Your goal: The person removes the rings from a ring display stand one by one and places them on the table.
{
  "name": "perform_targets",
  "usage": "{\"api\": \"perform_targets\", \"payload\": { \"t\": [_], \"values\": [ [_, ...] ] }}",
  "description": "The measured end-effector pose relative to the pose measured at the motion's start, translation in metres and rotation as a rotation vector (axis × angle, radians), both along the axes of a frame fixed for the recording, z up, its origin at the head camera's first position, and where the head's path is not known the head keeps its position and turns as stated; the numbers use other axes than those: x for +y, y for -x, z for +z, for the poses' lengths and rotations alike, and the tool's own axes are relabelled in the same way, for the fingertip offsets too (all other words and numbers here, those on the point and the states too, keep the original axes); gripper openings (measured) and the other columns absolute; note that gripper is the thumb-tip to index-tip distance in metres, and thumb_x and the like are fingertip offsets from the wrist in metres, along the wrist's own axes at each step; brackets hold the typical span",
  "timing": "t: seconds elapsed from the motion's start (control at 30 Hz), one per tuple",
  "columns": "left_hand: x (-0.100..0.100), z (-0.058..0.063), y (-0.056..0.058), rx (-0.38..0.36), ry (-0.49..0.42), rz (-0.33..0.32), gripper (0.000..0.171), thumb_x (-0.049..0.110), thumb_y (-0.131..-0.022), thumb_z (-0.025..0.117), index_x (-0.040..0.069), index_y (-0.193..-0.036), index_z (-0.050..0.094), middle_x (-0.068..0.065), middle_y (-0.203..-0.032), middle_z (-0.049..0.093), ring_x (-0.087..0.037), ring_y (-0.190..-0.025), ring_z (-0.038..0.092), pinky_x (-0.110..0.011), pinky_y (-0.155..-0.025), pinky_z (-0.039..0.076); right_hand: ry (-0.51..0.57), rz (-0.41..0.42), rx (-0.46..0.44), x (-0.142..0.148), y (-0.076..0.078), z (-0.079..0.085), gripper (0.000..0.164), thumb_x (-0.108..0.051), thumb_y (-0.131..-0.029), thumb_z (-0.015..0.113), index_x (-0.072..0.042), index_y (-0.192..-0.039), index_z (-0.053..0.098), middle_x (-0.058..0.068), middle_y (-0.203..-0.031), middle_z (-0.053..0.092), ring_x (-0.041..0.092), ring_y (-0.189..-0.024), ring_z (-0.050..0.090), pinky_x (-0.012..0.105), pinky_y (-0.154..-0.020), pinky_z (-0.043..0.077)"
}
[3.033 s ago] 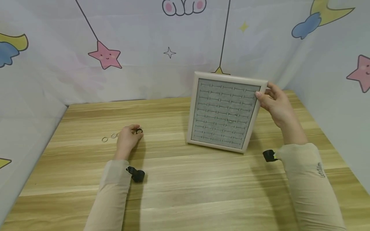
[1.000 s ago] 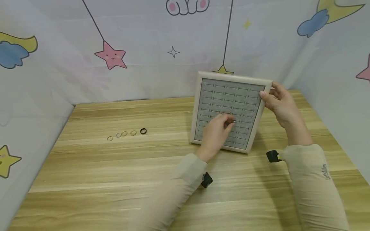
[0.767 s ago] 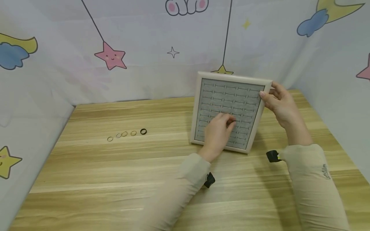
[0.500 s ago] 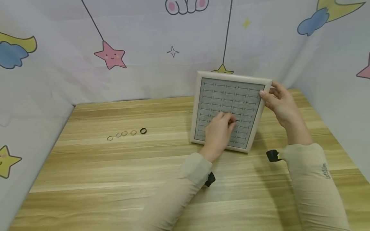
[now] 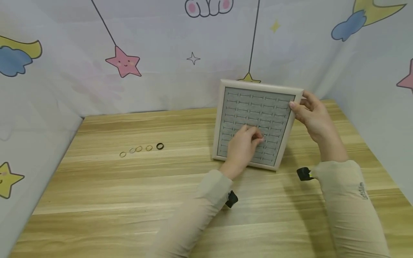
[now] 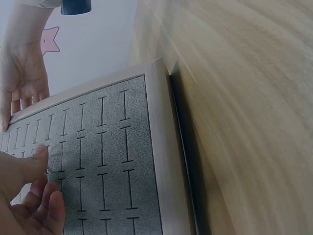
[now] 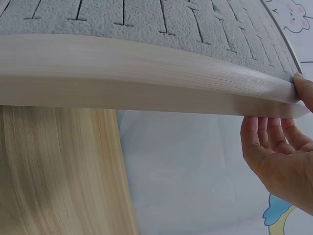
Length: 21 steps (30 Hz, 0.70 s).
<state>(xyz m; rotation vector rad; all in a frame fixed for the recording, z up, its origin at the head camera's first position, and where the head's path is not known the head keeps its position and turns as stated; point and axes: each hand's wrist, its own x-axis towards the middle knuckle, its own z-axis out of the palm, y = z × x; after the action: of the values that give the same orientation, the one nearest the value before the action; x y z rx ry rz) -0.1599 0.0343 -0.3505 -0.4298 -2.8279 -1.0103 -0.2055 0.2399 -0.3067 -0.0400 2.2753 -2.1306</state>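
A ring display board in a pale frame (image 5: 217, 122), its grey foam cut with rows of slots, stands tilted on the table. My right hand (image 5: 311, 114) grips its upper right edge, thumb on the front and fingers behind. Against the lower middle of the foam (image 6: 115, 147), my left hand (image 5: 242, 147) has thumb and index finger together at a slot, pinching what seems a small ring that the fingers mostly hide. Left of the board lie several rings in a loose row, from a gold ring (image 5: 123, 156) to a black ring (image 5: 160, 149).
The wood-grain table (image 5: 129, 193) reaches back to a white cloth wall (image 5: 161, 89) printed with stars and clouds. More printed cloth closes in both sides. A black wrist camera (image 5: 231, 199) sits below the left sleeve, another camera (image 5: 304, 174) by the right sleeve.
My left hand has left the black ring on the table and moved right to the board's slots. Over the last second its fingers shift only slightly there. The right hand keeps its grip.
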Motion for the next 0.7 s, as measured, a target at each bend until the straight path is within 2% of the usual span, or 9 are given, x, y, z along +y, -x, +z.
{"api": "perform_targets", "payload": {
  "t": [0.17, 0.4, 0.57, 0.7],
  "values": [
    [-0.006, 0.001, 0.0, -0.034, -0.035, -0.03, 0.015, 0.031, -0.089, 0.063, 0.018, -0.095, 0.068, 0.003, -0.101, 0.063, -0.009, -0.084, 0.06, -0.014, -0.062, 0.042, -0.007, 0.0, 0.006, 0.0, 0.001, -0.001, 0.066, -0.028, -0.088, 0.066, -0.018, -0.146, 0.035, -0.009, -0.103, 0.055, -0.001, -0.091, 0.059, 0.011, -0.077, 0.048],
    [-0.022, 0.004, -0.007, -0.042, -0.075, -0.064, 0.013, 0.025, -0.089, 0.065, 0.013, -0.095, 0.068, 0.002, -0.099, 0.068, -0.009, -0.082, 0.063, -0.015, -0.067, 0.048, -0.011, 0.006, 0.007, 0.002, 0.002, -0.001, 0.068, -0.028, -0.088, 0.066, -0.017, -0.147, 0.034, -0.009, -0.104, 0.055, -0.001, -0.092, 0.059, 0.011, -0.078, 0.047],
    [-0.04, 0.004, -0.009, -0.049, -0.095, -0.045, 0.017, 0.024, -0.089, 0.066, 0.014, -0.102, 0.068, 0.0, -0.103, 0.068, -0.012, -0.088, 0.065, -0.019, -0.07, 0.052, -0.007, 0.004, 0.006, 0.002, 0.001, 0.0, 0.067, -0.028, -0.088, 0.066, -0.017, -0.146, 0.034, -0.009, -0.104, 0.055, -0.001, -0.092, 0.059, 0.012, -0.079, 0.047],
    [-0.059, 0.008, -0.01, -0.013, -0.099, -0.003, 0.024, 0.022, -0.088, 0.067, 0.014, -0.111, 0.066, -0.001, -0.11, 0.068, -0.016, -0.094, 0.064, -0.025, -0.071, 0.053, -0.016, 0.008, 0.003, 0.002, 0.002, 0.0, 0.066, -0.029, -0.088, 0.065, -0.018, -0.146, 0.034, -0.009, -0.105, 0.054, -0.001, -0.094, 0.058, 0.012, -0.08, 0.046]
  ]
}}
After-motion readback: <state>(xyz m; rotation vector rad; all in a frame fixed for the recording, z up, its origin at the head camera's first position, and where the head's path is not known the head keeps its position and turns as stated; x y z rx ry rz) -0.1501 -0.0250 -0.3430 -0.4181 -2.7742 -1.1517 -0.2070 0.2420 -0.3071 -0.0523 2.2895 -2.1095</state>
